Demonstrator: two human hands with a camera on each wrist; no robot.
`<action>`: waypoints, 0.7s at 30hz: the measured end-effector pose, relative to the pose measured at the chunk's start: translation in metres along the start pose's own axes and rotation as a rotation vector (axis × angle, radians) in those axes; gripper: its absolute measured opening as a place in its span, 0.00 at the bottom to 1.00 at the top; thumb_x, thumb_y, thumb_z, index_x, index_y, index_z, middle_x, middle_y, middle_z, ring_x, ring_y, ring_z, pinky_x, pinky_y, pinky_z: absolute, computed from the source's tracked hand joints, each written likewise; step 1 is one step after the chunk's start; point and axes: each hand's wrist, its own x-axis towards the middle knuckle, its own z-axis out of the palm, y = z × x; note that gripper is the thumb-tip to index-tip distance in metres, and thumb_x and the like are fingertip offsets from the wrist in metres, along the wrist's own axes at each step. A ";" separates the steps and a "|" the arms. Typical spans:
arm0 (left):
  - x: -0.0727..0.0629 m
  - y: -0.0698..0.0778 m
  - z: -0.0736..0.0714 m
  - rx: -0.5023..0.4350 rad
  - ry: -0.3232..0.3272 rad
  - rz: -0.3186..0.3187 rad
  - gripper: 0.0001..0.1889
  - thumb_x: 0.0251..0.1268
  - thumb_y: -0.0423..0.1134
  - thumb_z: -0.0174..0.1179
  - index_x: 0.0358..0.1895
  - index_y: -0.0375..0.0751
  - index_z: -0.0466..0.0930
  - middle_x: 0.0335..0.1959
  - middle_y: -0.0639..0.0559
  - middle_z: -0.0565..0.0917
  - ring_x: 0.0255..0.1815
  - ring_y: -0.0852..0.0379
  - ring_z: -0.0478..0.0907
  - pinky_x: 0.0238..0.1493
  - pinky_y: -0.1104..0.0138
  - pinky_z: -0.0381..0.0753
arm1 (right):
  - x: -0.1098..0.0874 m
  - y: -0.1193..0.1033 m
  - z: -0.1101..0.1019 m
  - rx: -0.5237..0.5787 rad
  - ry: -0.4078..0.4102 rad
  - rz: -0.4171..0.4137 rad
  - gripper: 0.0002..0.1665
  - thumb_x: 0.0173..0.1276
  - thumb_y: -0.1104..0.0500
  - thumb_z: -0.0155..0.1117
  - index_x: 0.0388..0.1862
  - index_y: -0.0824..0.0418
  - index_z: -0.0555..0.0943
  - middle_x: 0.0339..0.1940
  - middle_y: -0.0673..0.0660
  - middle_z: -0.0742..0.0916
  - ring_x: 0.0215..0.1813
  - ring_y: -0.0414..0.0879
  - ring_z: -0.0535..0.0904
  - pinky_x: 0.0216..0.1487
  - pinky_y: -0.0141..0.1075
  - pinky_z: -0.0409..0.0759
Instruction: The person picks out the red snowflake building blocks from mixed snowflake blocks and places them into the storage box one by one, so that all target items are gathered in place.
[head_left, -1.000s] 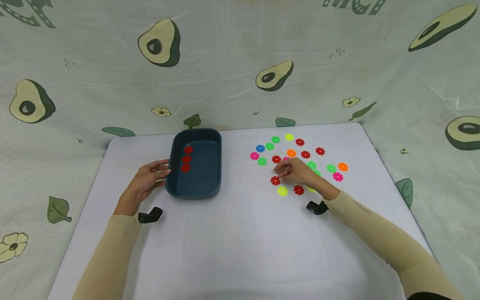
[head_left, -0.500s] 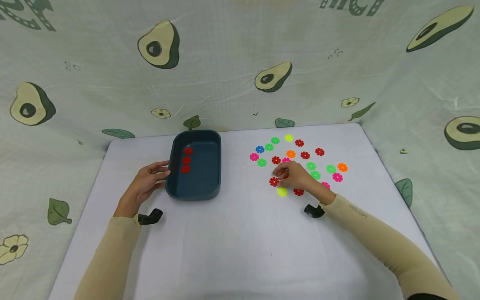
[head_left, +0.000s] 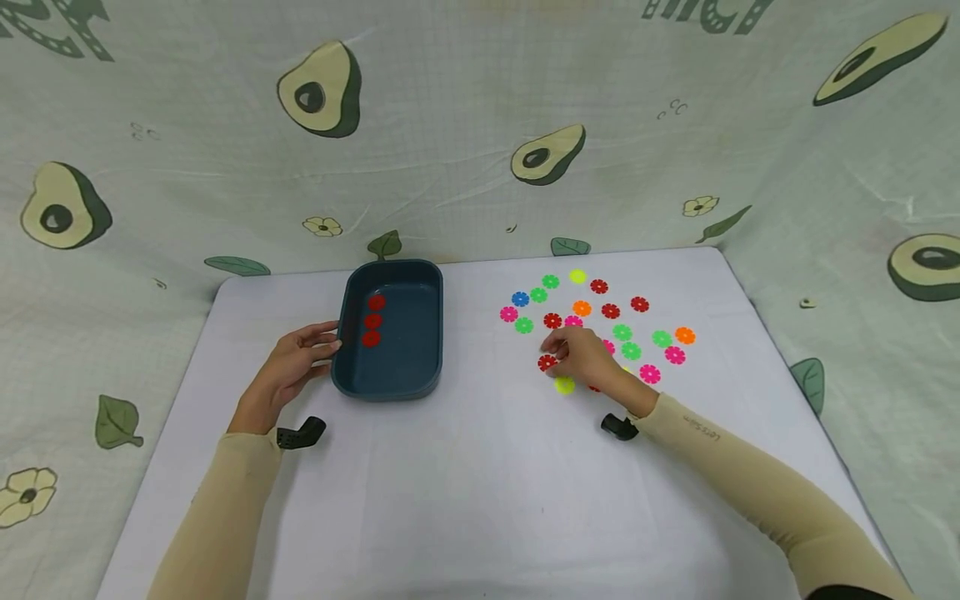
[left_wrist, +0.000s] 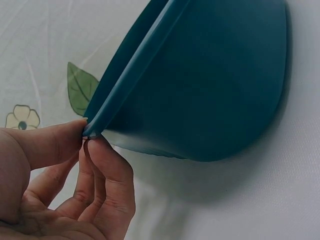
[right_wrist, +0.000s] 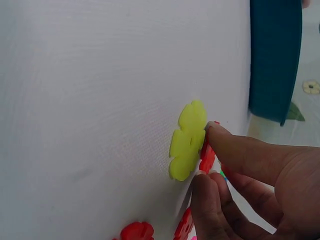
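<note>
In the head view, the dark teal tray point(head_left: 405, 358) stands on the left half of the table with 3 red notched plastic discs point(head_left: 372, 321) lying in a column inside. My left hand point(head_left: 292, 358) pinches its left rim between thumb and fingers, as the left wrist view shows too. Over the loose pieces at right is my right hand point(head_left: 587, 357), thumb and forefinger on opposite edges of a red notched disc point(right_wrist: 207, 159). A yellow disc point(right_wrist: 187, 142) lies right beside it on the cloth. My right hand partly covers some pieces under it.
Several notched discs lie scattered at right: green point(head_left: 622, 332), pink point(head_left: 650, 374), orange point(head_left: 686, 335), blue point(head_left: 521, 298) and more red point(head_left: 640, 304). A patterned curtain point(head_left: 450, 125) hangs behind the white table point(head_left: 450, 500). Both wrists carry small black cameras point(head_left: 302, 433).
My right hand has shifted slightly left and closed in on the red disc, which has slid a little left. Pink discs behind the wrist have come into sight. My left hand and the tray stay put.
</note>
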 end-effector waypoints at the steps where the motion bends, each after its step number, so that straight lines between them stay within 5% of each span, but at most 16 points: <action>1: 0.000 0.000 0.000 0.000 -0.002 0.001 0.33 0.82 0.36 0.59 0.84 0.38 0.59 0.57 0.56 0.74 0.45 0.68 0.80 0.46 0.72 0.82 | 0.000 0.000 0.000 -0.002 -0.001 -0.001 0.18 0.59 0.68 0.82 0.48 0.67 0.87 0.40 0.59 0.87 0.43 0.53 0.82 0.42 0.37 0.83; 21: 0.001 0.000 0.000 -0.008 0.004 -0.009 0.32 0.83 0.37 0.58 0.84 0.39 0.60 0.59 0.53 0.73 0.48 0.66 0.79 0.49 0.72 0.81 | 0.002 -0.008 -0.002 0.005 -0.064 0.014 0.15 0.61 0.72 0.78 0.46 0.69 0.87 0.39 0.59 0.87 0.42 0.52 0.82 0.44 0.40 0.83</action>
